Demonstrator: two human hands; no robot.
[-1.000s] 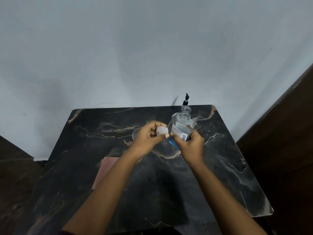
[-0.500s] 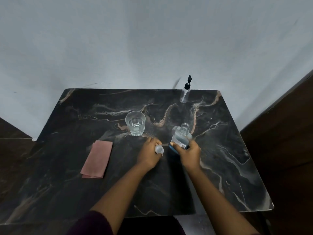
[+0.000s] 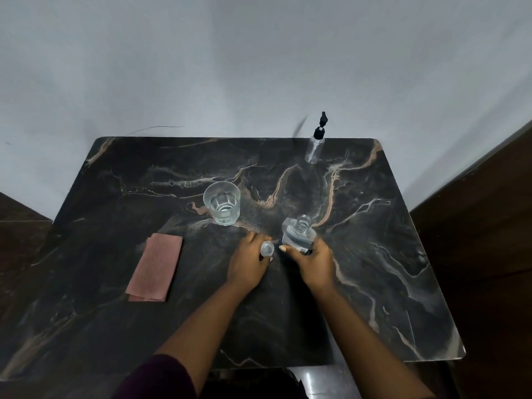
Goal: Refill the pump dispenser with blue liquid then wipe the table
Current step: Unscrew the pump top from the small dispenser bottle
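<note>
A clear square bottle (image 3: pixel 297 233) with an open neck and a label stands on the dark marble table (image 3: pixel 374 254). My right hand (image 3: pixel 314 262) grips its lower part. My left hand (image 3: pixel 250 262) holds the bottle's small white cap (image 3: pixel 267 249) down at the tabletop, just left of the bottle. The slim clear pump dispenser (image 3: pixel 315 144) with a black pump head stands at the table's far edge, apart from both hands. A folded pink cloth (image 3: pixel 155 267) lies on the left side of the table.
A clear drinking glass (image 3: pixel 222 206) with a little liquid stands behind my left hand. A pale wall runs along the table's far edge. Dark wooden surfaces flank the table on the left and right.
The bottle and cap came down from in front of me to the tabletop. The view tilted, bringing the glass, the cloth and the whole dispenser into sight.
</note>
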